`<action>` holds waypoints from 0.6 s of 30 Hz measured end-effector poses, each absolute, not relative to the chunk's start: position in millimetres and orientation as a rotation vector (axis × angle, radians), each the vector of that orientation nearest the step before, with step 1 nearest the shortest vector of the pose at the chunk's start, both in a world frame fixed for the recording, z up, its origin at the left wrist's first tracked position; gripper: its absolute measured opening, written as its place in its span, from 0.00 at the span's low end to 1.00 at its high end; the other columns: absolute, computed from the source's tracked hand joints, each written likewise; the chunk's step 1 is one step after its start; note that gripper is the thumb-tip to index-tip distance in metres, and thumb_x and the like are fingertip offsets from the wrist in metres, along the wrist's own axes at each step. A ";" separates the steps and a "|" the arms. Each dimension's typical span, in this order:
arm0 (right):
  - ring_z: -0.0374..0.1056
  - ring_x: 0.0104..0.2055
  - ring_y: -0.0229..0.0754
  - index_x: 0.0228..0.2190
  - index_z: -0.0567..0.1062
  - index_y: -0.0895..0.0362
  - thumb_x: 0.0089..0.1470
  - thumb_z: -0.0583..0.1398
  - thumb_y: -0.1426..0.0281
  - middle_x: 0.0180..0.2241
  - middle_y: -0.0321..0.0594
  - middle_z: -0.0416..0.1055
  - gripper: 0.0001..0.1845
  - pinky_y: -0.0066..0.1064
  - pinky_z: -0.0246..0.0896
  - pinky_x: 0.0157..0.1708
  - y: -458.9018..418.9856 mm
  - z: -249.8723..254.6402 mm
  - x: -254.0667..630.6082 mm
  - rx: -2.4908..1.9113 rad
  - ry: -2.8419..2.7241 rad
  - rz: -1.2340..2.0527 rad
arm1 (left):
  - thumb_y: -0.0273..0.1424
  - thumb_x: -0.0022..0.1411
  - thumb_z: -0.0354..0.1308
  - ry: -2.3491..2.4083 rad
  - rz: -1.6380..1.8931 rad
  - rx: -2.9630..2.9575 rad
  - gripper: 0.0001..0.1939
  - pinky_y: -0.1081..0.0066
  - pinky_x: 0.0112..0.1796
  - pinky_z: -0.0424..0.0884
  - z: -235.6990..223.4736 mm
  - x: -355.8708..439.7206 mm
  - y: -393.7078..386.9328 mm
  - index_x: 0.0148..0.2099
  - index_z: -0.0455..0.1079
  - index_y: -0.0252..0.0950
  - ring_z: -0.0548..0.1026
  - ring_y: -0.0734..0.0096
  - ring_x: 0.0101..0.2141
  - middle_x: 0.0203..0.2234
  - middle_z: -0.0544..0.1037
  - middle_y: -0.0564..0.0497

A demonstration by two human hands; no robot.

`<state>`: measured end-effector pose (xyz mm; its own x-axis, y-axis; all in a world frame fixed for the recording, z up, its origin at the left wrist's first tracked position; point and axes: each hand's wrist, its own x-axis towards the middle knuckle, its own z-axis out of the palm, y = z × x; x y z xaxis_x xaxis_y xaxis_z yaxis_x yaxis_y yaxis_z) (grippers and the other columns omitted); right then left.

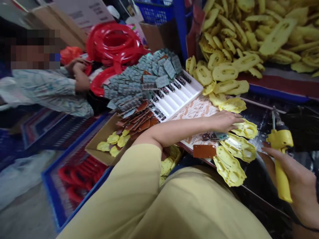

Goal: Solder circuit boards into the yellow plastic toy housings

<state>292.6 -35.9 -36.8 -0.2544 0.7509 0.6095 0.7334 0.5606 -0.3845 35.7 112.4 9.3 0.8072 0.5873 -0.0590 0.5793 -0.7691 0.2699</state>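
My left hand (224, 121) reaches across with its fingers stretched out over a yellow plastic shell (248, 128); whether the fingertips touch it I cannot tell. More open yellow shells, a middle one (239, 147) and a nearer one (230, 167), lie in a row, with thin wires inside. Beside them are a brown circuit board (204, 151), a small round black part (205, 136) and a greenish board (220, 136). At the right, my right hand (299, 176) is closed round a yellow power screwdriver (281, 139), its bit pointing away from me.
A white foam tray (174, 103) carries black parts and a heap of greenish boards (139, 83). Yellow shells (249, 36) are piled at the back right. Red plastic rings (114, 43) lie near a co-worker (50, 86) at the left. A cardboard box (99, 156) stands by my left arm.
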 end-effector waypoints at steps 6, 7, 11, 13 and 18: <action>0.84 0.38 0.50 0.50 0.80 0.49 0.76 0.60 0.57 0.38 0.39 0.84 0.12 0.33 0.78 0.31 28.3 -37.0 272.4 -1.045 -2.166 -0.228 | 0.17 0.69 0.55 1.672 -0.103 2.559 0.19 0.60 0.47 0.77 51.6 -55.2 165.5 0.47 0.88 0.33 0.86 0.50 0.48 0.43 0.89 0.38; 0.84 0.37 0.51 0.48 0.80 0.49 0.76 0.59 0.56 0.37 0.40 0.84 0.13 0.34 0.78 0.30 33.3 -39.5 271.8 -1.039 -2.178 -0.256 | 0.16 0.67 0.56 1.827 -0.094 2.524 0.19 0.59 0.50 0.77 58.6 -73.8 182.0 0.47 0.88 0.32 0.85 0.48 0.51 0.45 0.89 0.37; 0.84 0.38 0.53 0.48 0.79 0.48 0.75 0.59 0.58 0.38 0.41 0.84 0.11 0.38 0.81 0.30 37.8 -52.8 273.5 -1.023 -2.202 -0.319 | 0.18 0.66 0.57 2.181 0.095 2.498 0.20 0.48 0.69 0.64 70.7 -125.6 238.5 0.54 0.87 0.29 0.74 0.40 0.68 0.60 0.84 0.31; 0.84 0.38 0.56 0.48 0.79 0.46 0.73 0.59 0.60 0.39 0.42 0.84 0.09 0.44 0.85 0.35 35.8 -60.1 275.8 -1.039 -2.165 -0.307 | 0.20 0.67 0.56 2.230 0.149 2.484 0.21 0.43 0.73 0.56 65.6 -133.4 254.0 0.56 0.85 0.26 0.70 0.38 0.70 0.64 0.81 0.28; 0.84 0.42 0.67 0.58 0.77 0.26 0.67 0.61 0.57 0.41 0.38 0.84 0.20 0.64 0.87 0.46 36.2 -84.1 287.1 -1.184 -2.082 -0.008 | 0.19 0.68 0.53 2.213 0.273 2.445 0.21 0.42 0.74 0.54 48.0 -131.5 263.5 0.52 0.87 0.27 0.72 0.45 0.66 0.58 0.84 0.29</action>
